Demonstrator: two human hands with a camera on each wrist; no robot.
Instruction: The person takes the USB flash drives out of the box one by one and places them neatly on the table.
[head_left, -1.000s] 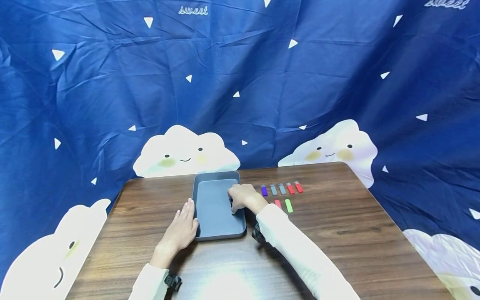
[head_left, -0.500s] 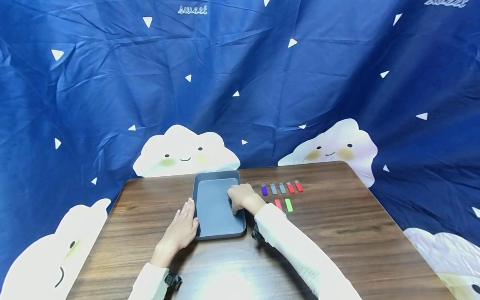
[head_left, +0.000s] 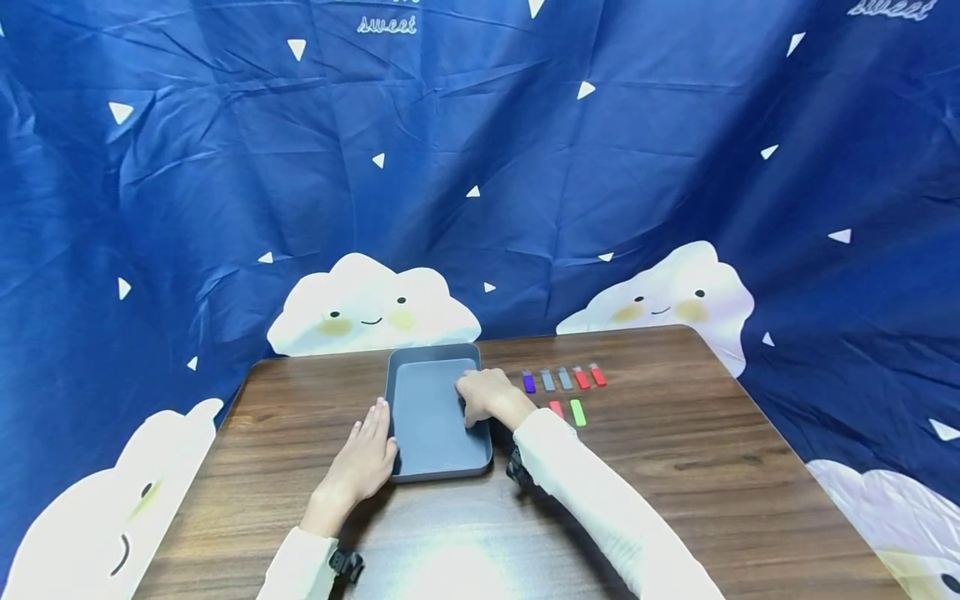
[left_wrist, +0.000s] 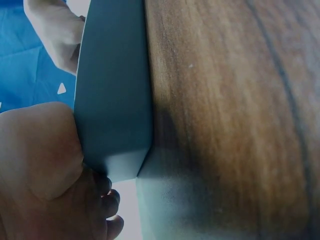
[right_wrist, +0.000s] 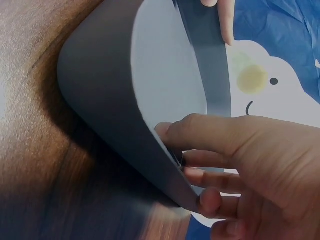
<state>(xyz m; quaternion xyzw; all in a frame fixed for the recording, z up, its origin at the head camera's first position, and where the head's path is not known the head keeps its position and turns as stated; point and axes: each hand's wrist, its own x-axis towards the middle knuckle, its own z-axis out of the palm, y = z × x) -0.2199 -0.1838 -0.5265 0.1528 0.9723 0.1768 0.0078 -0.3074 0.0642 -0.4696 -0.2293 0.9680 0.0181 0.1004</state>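
A grey-blue rectangular tray (head_left: 431,417) lies on the table. My left hand (head_left: 360,458) rests along its left wall, fingers straight; the left wrist view shows the palm (left_wrist: 40,150) against the outer side. Inside the tray by the right wall is my right hand (head_left: 487,396), fingers pointing down. In the right wrist view its thumb and fingertips pinch a small black USB flash drive (right_wrist: 176,156) with a clear end, mostly hidden by the fingers. On the table to the right lie purple (head_left: 528,382), red (head_left: 598,376) and green (head_left: 577,412) flash drives.
Two grey flash drives (head_left: 548,381) and another red one (head_left: 582,379) complete the back row; a pinkish-red one (head_left: 556,408) lies beside the right sleeve. The wooden table (head_left: 712,467) ends at a blue curtain (head_left: 510,167) with cloud prints.
The camera view shifts slightly. Both hands, the tray and the flash drives on the table stay practically in place.
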